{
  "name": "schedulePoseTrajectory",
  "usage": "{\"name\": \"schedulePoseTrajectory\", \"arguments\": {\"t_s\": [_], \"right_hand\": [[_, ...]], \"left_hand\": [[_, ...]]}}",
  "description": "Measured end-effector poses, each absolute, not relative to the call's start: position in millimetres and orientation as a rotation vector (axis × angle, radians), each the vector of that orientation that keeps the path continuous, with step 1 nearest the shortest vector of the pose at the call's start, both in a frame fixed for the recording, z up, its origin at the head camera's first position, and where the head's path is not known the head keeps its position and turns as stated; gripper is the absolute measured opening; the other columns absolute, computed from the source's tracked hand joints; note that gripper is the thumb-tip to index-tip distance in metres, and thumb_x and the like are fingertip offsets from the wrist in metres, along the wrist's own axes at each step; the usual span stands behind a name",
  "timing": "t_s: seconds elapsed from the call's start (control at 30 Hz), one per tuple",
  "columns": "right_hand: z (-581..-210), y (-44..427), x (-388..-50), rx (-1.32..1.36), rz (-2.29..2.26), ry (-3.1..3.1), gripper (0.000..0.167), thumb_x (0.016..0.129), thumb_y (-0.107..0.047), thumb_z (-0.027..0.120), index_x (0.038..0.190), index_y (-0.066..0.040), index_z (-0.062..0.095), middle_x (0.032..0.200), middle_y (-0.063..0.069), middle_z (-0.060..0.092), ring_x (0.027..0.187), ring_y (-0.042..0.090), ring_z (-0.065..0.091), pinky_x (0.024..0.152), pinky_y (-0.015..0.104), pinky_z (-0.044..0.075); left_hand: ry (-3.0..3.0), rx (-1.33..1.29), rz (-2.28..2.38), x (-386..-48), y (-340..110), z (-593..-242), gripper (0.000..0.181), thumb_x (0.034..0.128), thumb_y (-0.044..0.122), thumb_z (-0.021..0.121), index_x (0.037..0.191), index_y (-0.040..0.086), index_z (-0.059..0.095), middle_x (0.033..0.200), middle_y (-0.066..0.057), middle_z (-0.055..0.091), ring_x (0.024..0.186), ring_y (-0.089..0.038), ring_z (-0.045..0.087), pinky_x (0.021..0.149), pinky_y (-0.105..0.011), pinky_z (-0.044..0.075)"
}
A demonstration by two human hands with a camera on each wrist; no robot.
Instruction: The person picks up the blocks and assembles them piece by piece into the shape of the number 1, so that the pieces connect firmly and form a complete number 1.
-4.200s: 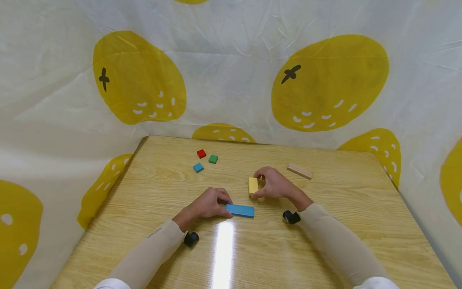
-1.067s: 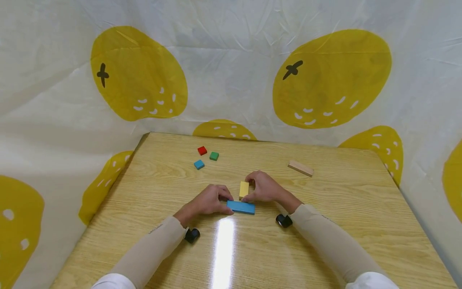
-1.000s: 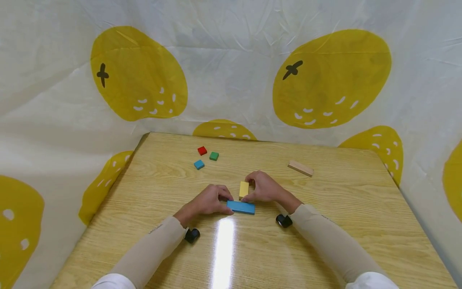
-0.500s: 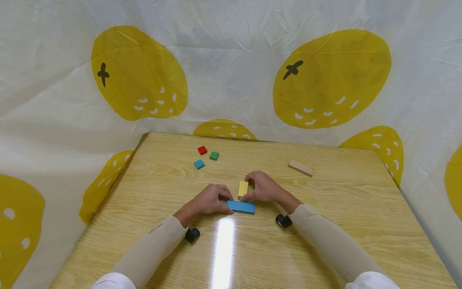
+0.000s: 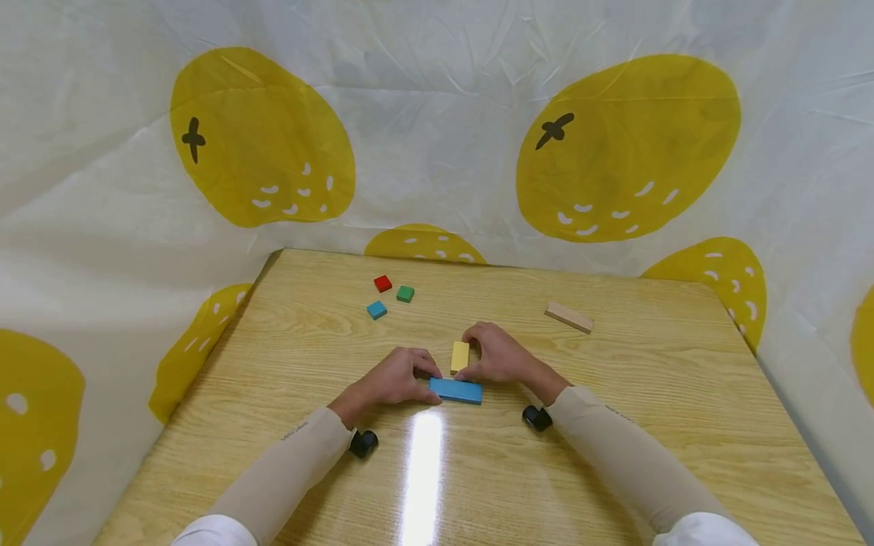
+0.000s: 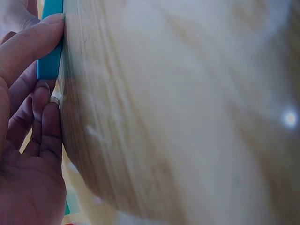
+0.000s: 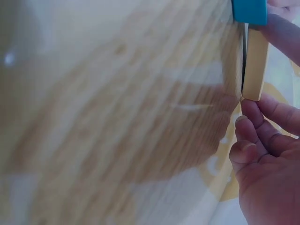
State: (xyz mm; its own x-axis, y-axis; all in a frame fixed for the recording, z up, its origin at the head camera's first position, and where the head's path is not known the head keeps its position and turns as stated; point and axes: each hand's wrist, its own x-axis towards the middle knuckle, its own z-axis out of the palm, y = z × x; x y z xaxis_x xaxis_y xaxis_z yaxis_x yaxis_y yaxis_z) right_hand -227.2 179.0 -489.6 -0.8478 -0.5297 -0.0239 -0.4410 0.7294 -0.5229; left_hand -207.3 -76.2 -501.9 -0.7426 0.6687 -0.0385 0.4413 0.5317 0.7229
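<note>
A long blue block [image 5: 456, 390] lies flat near the middle of the table. My left hand [image 5: 396, 377] grips its left end, the thumb at the near side and fingers at the far side. Just behind it is a yellow block [image 5: 460, 357], pointing away from me. My right hand [image 5: 501, 355] holds this block from the right by its near and far ends. In the right wrist view the yellow block [image 7: 256, 63] sits close to the blue block [image 7: 250, 11], with a thin dark line along its table side. Whether the two blocks touch, I cannot tell.
Three small blocks, red [image 5: 382, 283], green [image 5: 405, 294] and blue [image 5: 377, 310], lie at the back left of the wooden table [image 5: 655, 425]. A plain wooden block [image 5: 570, 318] lies at the back right. A patterned cloth [image 5: 437, 152] hangs behind.
Over about four seconds my right hand has brought the yellow block leftward and close behind the blue block. During the last second it has shifted only very slightly; my left hand keeps its grip.
</note>
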Motion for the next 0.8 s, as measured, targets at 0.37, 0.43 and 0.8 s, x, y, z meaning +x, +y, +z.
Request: {"name": "schedulePoseTrajectory", "arguments": {"t_s": [0.37, 0.43, 0.8], "right_hand": [[-491.3, 180.9, -228.1, -0.748, -0.781, 2.739, 0.075, 0.08, -0.051, 0.088, 0.129, 0.0, 0.064, 0.123, 0.013, 0.065, 0.109, 0.026, 0.059, 0.098, 0.045, 0.052], [-491.9, 181.7, -228.5, -0.744, -0.793, 2.733, 0.073, 0.082, -0.05, 0.087, 0.129, 0.0, 0.064, 0.122, 0.013, 0.065, 0.108, 0.025, 0.06, 0.097, 0.045, 0.052], [-490.5, 182.9, -227.9, -0.733, -0.841, 2.717, 0.064, 0.087, -0.046, 0.084, 0.128, 0.0, 0.065, 0.121, 0.013, 0.066, 0.108, 0.026, 0.061, 0.098, 0.047, 0.052]], "left_hand": [[2.455, 0.917, 1.047, -206.3, -76.4, -501.8, 0.027, 0.0834, 0.029, 0.09, 0.105, 0.016, 0.083, 0.106, 0.006, 0.073, 0.099, -0.01, 0.064, 0.091, -0.025, 0.052], [2.456, 0.916, 1.047, -206.4, -76.4, -502.3, 0.026, 0.0832, 0.029, 0.09, 0.105, 0.016, 0.083, 0.106, 0.005, 0.073, 0.099, -0.01, 0.064, 0.092, -0.025, 0.053], [2.455, 0.901, 1.04, -207.5, -76.3, -502.8, 0.027, 0.083, 0.029, 0.09, 0.105, 0.017, 0.083, 0.105, 0.006, 0.072, 0.099, -0.009, 0.063, 0.092, -0.027, 0.052]]}}
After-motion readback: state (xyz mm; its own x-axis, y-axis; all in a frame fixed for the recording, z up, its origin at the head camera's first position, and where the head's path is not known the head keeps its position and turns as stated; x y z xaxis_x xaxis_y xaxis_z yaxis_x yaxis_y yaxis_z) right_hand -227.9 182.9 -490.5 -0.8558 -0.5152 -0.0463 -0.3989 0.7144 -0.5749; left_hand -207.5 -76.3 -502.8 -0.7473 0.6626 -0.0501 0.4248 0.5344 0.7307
